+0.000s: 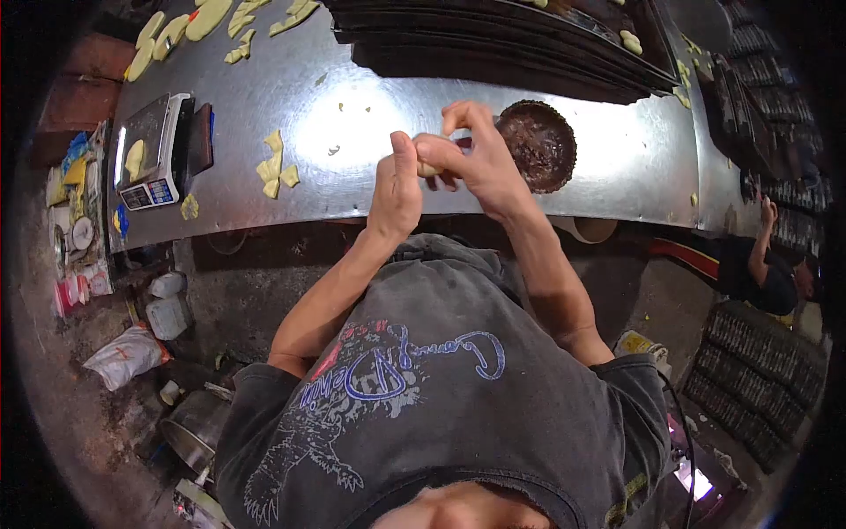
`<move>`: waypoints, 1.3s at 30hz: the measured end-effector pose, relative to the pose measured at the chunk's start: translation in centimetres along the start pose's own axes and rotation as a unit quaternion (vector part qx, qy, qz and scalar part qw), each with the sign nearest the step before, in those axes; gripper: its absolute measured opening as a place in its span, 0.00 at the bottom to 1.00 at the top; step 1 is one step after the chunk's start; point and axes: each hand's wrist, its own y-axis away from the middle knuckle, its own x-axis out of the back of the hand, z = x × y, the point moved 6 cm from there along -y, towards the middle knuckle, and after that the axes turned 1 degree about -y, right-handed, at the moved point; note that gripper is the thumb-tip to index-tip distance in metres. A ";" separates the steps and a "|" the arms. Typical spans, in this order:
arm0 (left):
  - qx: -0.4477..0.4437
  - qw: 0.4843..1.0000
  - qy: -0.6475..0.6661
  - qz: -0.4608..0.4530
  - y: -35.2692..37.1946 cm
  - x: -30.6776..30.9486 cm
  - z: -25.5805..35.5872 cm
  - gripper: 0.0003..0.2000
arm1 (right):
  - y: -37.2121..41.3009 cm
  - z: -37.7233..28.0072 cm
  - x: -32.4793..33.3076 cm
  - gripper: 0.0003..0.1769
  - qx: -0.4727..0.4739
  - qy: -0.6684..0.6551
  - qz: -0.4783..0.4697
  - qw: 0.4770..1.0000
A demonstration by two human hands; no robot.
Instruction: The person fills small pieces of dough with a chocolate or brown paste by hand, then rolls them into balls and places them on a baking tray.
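Note:
Above the front part of the steel table [344,189], my two hands meet around a small piece of pale dough [426,168], mostly covered by the fingers. My left hand [398,187] presses against it from the left, its fingers close together. From the other side my right hand [480,159] grips the dough with thumb and fingers bent round it. Just right of that hand stands a round dark pan [571,152] with a shiny brown inside. Several cut dough pieces [274,166] lie on the table to the left.
A digital scale [159,132] bearing a dough piece stands at the left, beside a dark flat box [202,139]. Stacked black trays [493,66] fill the table's back. Larger dough pieces [209,18] lie at the back left. Another person [765,264] is at the right.

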 end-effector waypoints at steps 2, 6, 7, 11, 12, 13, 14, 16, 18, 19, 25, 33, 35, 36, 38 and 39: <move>0.004 0.999 0.033 -0.004 0.1 0.4 -0.1 0.45 | -0.7 2.1 -1.9 0.15 -0.186 -0.256 -0.108 0.942; 0.067 0.991 0.120 -0.004 0.3 2.9 -2.2 0.44 | -2.8 3.2 -4.4 0.15 -0.145 -0.240 -0.060 0.958; 0.085 0.988 0.131 -0.004 0.5 3.8 -2.8 0.43 | -2.9 2.8 -5.0 0.14 -0.153 -0.205 -0.039 0.966; 0.170 0.958 0.226 0.042 0.8 6.9 -4.7 0.42 | -3.1 2.4 -7.1 0.13 -0.072 -0.002 0.026 0.997; 0.186 0.951 0.243 0.034 0.9 7.4 -4.8 0.42 | -3.1 1.5 -7.2 0.14 0.051 0.091 0.049 0.993; 0.199 0.944 0.261 0.027 0.8 8.1 -4.8 0.42 | -2.9 0.9 -7.7 0.15 0.176 0.180 0.067 0.966; 0.211 0.937 0.279 0.023 0.7 9.0 -4.8 0.43 | -2.4 0.0 -8.8 0.17 0.208 0.186 0.057 0.959; 0.235 0.938 0.254 -0.027 1.4 11.0 -6.5 0.43 | -1.8 -0.3 -10.5 0.19 0.224 0.169 0.042 0.959; 0.291 0.928 0.229 -0.021 2.3 11.6 -5.2 0.44 | -1.2 3.0 -11.2 0.20 0.192 0.127 0.033 0.973; 0.326 0.922 0.208 -0.035 2.9 12.8 -6.2 0.44 | -1.3 4.6 -11.2 0.17 0.199 0.151 0.056 0.967; 0.260 0.955 0.096 0.105 5.9 25.0 -10.1 0.30 | -3.5 13.4 -13.0 0.27 0.088 0.413 0.090 0.902; 0.208 0.907 0.168 0.327 8.4 38.4 -9.0 0.21 | -6.8 17.0 -31.1 0.19 0.135 0.269 -0.154 0.941; 0.187 0.914 0.166 0.321 7.8 39.7 -8.0 0.21 | -7.4 16.3 -34.3 0.19 0.104 0.277 -0.136 0.945; 0.181 0.917 0.168 0.315 7.4 40.1 -7.7 0.21 | -8.1 16.6 -35.2 0.19 0.069 0.268 -0.139 0.951; 0.172 0.925 0.175 0.291 6.5 40.3 -7.1 0.20 | -9.3 18.3 -35.7 0.19 -0.006 0.248 -0.135 0.959; 0.174 0.929 0.179 0.274 6.0 40.3 -7.1 0.21 | -9.7 18.9 -35.7 0.16 -0.017 0.251 -0.136 0.958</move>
